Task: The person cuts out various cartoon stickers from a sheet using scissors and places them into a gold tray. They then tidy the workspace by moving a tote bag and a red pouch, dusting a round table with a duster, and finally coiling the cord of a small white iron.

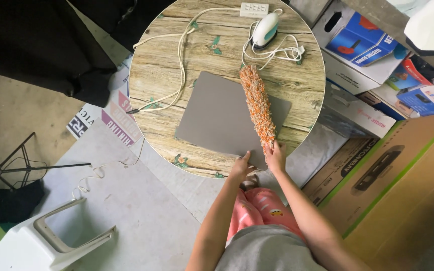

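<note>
A round wood-pattern table (167, 55) carries a grey square mat (217, 115). An orange-and-white fluffy duster (257, 103) lies across the mat's right side, its far end pointing at a small white and teal iron (266, 29). My right hand (276, 155) grips the duster's near end at the mat's front corner. My left hand (240, 166) rests flat on the mat's near edge, fingers apart, holding nothing.
A white power strip (254, 9) and loose white cables (179, 55) lie on the table's far part. Cardboard boxes (377, 165) crowd the right side. A white plastic stool (51, 241) and a black stand (23, 165) are at left. Dark cloth (36, 45) hangs top left.
</note>
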